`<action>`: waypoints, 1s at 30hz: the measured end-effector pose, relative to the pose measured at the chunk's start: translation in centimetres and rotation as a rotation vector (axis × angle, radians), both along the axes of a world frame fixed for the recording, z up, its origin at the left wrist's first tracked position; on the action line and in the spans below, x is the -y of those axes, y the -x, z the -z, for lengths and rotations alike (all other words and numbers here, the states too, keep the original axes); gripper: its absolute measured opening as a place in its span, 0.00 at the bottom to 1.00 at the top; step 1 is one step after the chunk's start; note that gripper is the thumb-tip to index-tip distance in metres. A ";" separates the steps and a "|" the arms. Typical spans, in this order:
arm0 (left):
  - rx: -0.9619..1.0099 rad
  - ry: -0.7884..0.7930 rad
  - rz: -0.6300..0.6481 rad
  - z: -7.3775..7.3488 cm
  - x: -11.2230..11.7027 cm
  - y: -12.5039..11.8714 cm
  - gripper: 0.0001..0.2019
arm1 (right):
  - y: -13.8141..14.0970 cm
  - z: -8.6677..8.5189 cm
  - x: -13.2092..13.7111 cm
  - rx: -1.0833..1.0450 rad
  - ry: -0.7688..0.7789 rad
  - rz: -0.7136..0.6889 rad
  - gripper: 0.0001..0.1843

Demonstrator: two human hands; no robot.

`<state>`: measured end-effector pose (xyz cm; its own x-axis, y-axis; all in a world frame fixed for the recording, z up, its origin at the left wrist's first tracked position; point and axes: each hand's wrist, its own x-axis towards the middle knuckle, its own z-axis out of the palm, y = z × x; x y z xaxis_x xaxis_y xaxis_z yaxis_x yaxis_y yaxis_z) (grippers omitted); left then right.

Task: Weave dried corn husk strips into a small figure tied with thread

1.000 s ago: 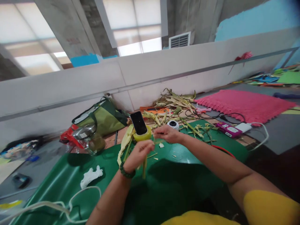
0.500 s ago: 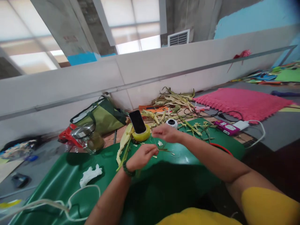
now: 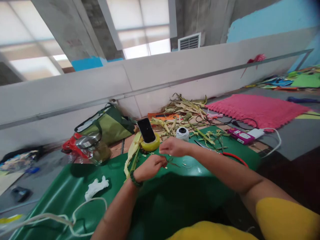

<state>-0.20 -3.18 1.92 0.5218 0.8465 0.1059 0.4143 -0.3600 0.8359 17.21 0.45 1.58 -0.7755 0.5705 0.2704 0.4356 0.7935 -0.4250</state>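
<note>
My left hand (image 3: 150, 166), a green braided band on its wrist, is closed in a pinch on a thin strip of plant husk (image 3: 173, 163). The strip's narrow ends stick out to the right, over the green mat (image 3: 105, 213). Just above and to the right, my right hand (image 3: 173, 146) is closed too, its fingertips turned to the left. What it pinches is too small to make out. Behind the right hand stands a white spool of thread (image 3: 182, 134). Red-handled scissors (image 3: 235, 158) lie partly hidden behind my right forearm.
A phone (image 3: 146, 130) leans in a yellow tape roll (image 3: 150, 144). Corn husks (image 3: 132, 151) and scraps lie around it. To the left are a lidded jar (image 3: 96, 151), a green bag (image 3: 112, 123), crumpled white tissue (image 3: 96, 187) and a white cable (image 3: 72, 225). A purple box (image 3: 241, 136) sits right.
My right hand has shifted slightly left and down, nearer the left hand. More of the spool and the scissors now shows. The left hand has moved very little.
</note>
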 end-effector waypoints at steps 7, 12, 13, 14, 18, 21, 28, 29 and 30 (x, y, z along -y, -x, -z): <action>0.143 -0.484 -0.484 2.4 -1.2 -0.3 0.13 | 1.9 3.1 0.1 -0.651 0.232 0.296 0.14; -0.006 -0.792 -0.497 4.3 -1.3 -0.9 0.15 | 3.6 4.1 1.9 -0.831 0.291 0.417 0.13; -0.035 -0.797 -0.487 4.5 -1.2 -1.0 0.18 | 3.8 4.1 1.9 -0.853 0.306 0.438 0.14; -0.062 -0.791 -0.474 4.6 -1.0 -1.1 0.20 | 3.9 4.2 1.9 -0.874 0.327 0.447 0.15; -0.114 -0.709 -0.371 4.2 -0.1 -1.6 0.20 | 3.8 4.3 1.4 -0.979 0.457 0.398 0.17; -0.075 -0.622 -0.282 3.4 0.3 -1.6 0.17 | 2.9 4.0 1.1 -0.978 0.520 0.372 0.17; -0.026 -0.468 -0.193 1.4 -0.3 0.2 0.11 | 0.2 2.6 0.7 -0.726 0.996 0.162 0.17; -0.012 -0.475 -0.214 1.2 -0.3 0.4 0.11 | 0.0 2.6 0.6 -0.702 1.038 0.138 0.17; 0.009 -0.484 -0.242 1.1 -0.2 0.5 0.10 | -0.1 2.6 0.5 -0.683 1.055 0.132 0.17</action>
<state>-0.66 -2.94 0.78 0.3153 0.7957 0.5171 0.5271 -0.6000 0.6018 17.28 -0.09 -1.01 -0.5786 0.8146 -0.0410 -0.0717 -0.1009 -0.9923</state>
